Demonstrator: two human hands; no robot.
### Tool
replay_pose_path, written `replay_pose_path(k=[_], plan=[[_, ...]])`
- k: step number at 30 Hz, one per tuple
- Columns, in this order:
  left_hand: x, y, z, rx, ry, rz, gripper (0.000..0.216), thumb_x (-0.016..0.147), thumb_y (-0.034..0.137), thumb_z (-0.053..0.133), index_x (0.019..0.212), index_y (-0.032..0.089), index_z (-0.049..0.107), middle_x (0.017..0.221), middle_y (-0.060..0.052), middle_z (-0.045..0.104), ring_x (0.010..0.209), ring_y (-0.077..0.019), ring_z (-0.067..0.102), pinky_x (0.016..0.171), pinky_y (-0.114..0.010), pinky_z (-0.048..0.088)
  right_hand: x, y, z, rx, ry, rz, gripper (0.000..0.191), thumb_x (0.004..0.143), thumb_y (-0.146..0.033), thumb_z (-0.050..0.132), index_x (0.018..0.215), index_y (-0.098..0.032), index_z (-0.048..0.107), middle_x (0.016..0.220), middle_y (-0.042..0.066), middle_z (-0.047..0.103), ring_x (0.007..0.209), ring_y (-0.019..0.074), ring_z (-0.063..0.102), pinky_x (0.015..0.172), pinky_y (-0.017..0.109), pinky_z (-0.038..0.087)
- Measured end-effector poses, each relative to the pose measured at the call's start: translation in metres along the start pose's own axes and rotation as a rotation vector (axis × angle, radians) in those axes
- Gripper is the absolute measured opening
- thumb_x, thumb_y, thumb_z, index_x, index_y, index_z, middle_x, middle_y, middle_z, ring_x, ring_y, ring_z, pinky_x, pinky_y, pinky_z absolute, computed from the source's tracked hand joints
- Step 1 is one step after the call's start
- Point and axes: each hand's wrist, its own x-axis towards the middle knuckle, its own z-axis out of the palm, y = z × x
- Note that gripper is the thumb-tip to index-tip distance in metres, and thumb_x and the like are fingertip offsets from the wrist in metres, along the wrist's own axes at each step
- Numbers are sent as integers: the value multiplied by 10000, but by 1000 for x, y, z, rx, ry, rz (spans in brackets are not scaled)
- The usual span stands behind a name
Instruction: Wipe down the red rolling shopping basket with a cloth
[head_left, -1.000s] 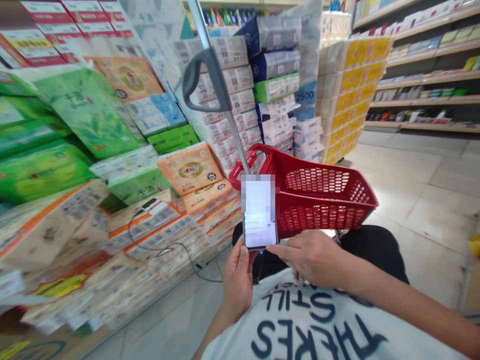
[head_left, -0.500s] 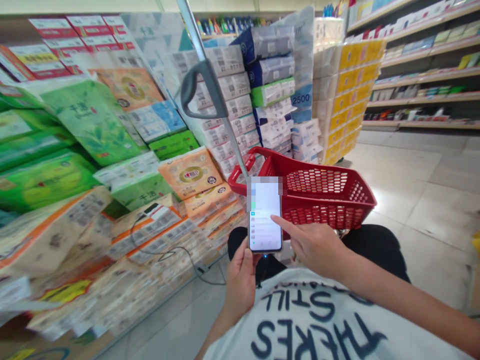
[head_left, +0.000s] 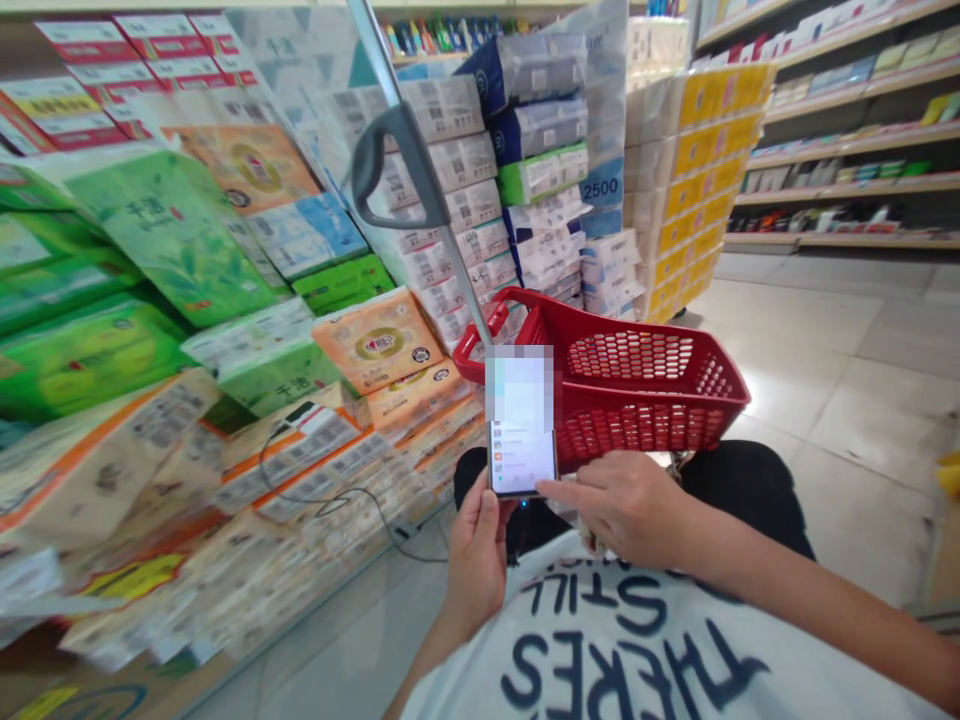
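Observation:
My left hand (head_left: 474, 560) is wrapped round the lower end of a phone (head_left: 523, 455) and holds it upright, its lit screen facing me. My right hand (head_left: 616, 505) hovers beside it with the other fingers curled and the index finger stretched out to the bottom right corner of the screen. Just behind the phone stands a red plastic shopping basket (head_left: 660, 400) with a grey pull handle (head_left: 397, 165) rising on a metal pole. The basket looks empty inside.
Stacks of tissue and paper packs (head_left: 187, 330) fill the left side down to the floor, with a black cable (head_left: 337, 500) trailing over them. A yellow-packed stack (head_left: 697, 190) and store shelves (head_left: 840, 150) stand at the right. Pale tiled floor (head_left: 847, 350) stretches to the right.
My right index finger has slid from the middle of the screen down to its bottom right corner. The phone has shifted slightly left in my left hand.

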Motion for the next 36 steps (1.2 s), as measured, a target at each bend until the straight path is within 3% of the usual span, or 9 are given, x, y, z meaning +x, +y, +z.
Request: replay_pose_path(k=[7,16,27,36], plan=[[-2,2,1,-20,-32,9,438,800,447,674,1170,215,647,1192,-83,667,1095,-226,618,958,-339,483,3,-2,4,-30,-60,26,372,878,-190,503,1241,-177,584,715,2,641,593,118,550,551,267,372],[-3,1,-8,26,-32,-9,469,788,471,678,1186,225,647,1197,-81,666,1109,-234,613,956,-332,490,9,2,1,-84,151,130,485,897,-145,401,1380,-141,452,706,17,639,611,130,545,585,261,400],[-1,-4,-13,35,-42,-35,440,790,457,680,1164,226,662,1240,-81,644,1121,-228,608,951,-324,502,13,6,0,-110,228,315,554,933,-177,382,1471,-101,269,673,11,640,562,129,551,591,257,424],[-2,-5,-20,58,-94,18,454,807,462,658,1197,228,645,1272,-90,624,1211,-270,551,1033,-401,451,19,8,-1,-145,241,342,575,925,-159,382,1484,-132,250,676,-2,642,557,127,555,584,256,424]])
